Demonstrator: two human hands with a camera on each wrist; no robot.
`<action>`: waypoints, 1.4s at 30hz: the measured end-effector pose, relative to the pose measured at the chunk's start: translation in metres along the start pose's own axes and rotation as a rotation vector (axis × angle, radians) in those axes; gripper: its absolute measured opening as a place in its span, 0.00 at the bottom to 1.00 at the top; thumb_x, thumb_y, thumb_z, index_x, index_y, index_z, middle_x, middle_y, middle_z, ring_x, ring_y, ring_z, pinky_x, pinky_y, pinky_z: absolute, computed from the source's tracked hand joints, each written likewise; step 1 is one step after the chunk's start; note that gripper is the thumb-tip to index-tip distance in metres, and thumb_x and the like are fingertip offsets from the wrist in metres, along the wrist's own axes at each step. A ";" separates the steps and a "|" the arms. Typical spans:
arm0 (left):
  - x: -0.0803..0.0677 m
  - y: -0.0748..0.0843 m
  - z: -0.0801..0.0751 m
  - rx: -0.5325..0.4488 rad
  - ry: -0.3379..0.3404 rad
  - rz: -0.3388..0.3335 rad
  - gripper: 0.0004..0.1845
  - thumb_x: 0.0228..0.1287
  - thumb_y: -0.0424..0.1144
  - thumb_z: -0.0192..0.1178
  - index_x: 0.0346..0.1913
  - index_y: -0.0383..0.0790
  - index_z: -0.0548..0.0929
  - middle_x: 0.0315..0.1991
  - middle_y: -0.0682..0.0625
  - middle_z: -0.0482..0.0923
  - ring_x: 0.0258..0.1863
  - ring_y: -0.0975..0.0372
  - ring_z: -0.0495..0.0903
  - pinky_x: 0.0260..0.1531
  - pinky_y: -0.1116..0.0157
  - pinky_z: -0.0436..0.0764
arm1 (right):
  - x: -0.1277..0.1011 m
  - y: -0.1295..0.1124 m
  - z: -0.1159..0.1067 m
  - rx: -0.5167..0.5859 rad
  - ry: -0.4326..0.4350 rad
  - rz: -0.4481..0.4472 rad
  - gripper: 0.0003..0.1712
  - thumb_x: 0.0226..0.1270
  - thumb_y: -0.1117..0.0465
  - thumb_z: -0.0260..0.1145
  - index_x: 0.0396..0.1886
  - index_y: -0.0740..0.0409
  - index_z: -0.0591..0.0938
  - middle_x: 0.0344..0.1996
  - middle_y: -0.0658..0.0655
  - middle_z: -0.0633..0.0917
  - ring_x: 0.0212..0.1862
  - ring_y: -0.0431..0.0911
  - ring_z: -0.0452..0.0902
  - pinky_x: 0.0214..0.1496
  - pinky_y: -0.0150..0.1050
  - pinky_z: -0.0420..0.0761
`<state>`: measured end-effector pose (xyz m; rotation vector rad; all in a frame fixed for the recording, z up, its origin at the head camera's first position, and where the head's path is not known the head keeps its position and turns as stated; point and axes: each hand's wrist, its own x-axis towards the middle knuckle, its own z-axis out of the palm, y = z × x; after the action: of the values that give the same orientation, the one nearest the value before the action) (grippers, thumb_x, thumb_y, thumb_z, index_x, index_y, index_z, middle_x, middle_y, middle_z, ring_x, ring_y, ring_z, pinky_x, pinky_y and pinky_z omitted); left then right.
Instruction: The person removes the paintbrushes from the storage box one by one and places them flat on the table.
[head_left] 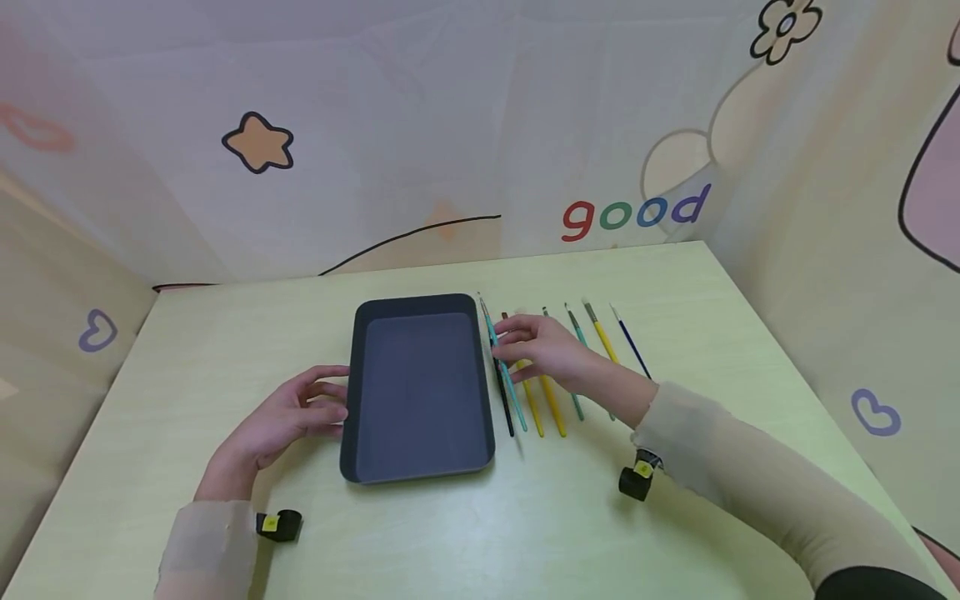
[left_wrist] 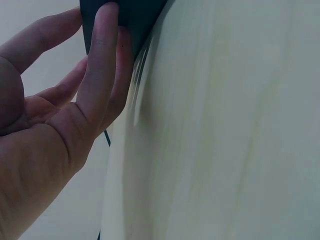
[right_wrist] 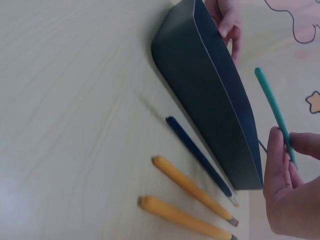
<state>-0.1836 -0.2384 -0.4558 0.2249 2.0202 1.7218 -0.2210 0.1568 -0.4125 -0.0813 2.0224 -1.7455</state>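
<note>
While a teal paintbrush [right_wrist: 274, 106] is pinched between the thumb and fingers of the right hand [head_left: 547, 350], its handle end lifted above the near wall of the dark tray [head_left: 420, 468], the left hand [head_left: 288, 412] steadies that tray, fingertips pressed flat against its left wall. The right grip is closed on the brush alone; the left is relaxed and holds nothing, only touching the tray. The brush sits just beside the tray's right edge, tilted up off the pale green surface [head_left: 225, 333]. Beside it, still lying on the surface, are a black-handled brush [right_wrist: 199, 155] nearest the tray, two orange-yellow brushes [right_wrist: 192, 187], and farther right another teal one [head_left: 577, 333], a yellow one [head_left: 602, 333] and a dark blue one [head_left: 632, 346], all roughly parallel. The tray's floor shows bare. By the look of it, this is the pickup of the first brush from the row, with the row otherwise untouched; the next move would call for carrying the brush left over the tray wall and letting go inside. Cartoon-printed screens [head_left: 637, 208] stand behind and on both sides.
</note>
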 end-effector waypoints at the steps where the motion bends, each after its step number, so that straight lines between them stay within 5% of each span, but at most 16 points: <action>1: 0.000 0.000 0.000 0.000 0.000 0.000 0.37 0.69 0.30 0.65 0.77 0.35 0.61 0.61 0.30 0.68 0.47 0.53 0.83 0.49 0.55 0.86 | -0.001 0.000 -0.003 -0.003 0.009 0.003 0.27 0.72 0.65 0.68 0.68 0.65 0.73 0.55 0.63 0.79 0.50 0.54 0.81 0.45 0.44 0.88; 18: 0.001 -0.003 0.001 0.005 0.001 0.012 0.37 0.69 0.30 0.66 0.77 0.35 0.61 0.61 0.30 0.68 0.47 0.53 0.84 0.50 0.54 0.86 | -0.007 0.009 -0.061 -0.069 0.092 0.003 0.28 0.76 0.64 0.64 0.70 0.67 0.69 0.55 0.65 0.77 0.53 0.58 0.77 0.48 0.43 0.87; 28: 0.002 -0.003 0.001 -0.002 0.001 0.002 0.38 0.69 0.31 0.66 0.77 0.35 0.61 0.61 0.30 0.68 0.47 0.53 0.83 0.50 0.54 0.85 | -0.011 0.013 -0.105 -0.073 0.168 0.074 0.32 0.78 0.60 0.62 0.75 0.65 0.64 0.65 0.69 0.73 0.64 0.61 0.72 0.55 0.40 0.84; 42: 0.002 -0.003 -0.001 -0.008 -0.002 0.001 0.38 0.69 0.30 0.66 0.77 0.35 0.61 0.60 0.30 0.68 0.46 0.54 0.84 0.50 0.55 0.85 | -0.022 0.022 -0.154 -0.092 0.191 0.104 0.36 0.78 0.59 0.62 0.77 0.66 0.60 0.60 0.64 0.74 0.56 0.52 0.75 0.54 0.38 0.84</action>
<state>-0.1852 -0.2396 -0.4594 0.2255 2.0121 1.7290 -0.2542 0.3101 -0.4134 0.1651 2.1996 -1.6502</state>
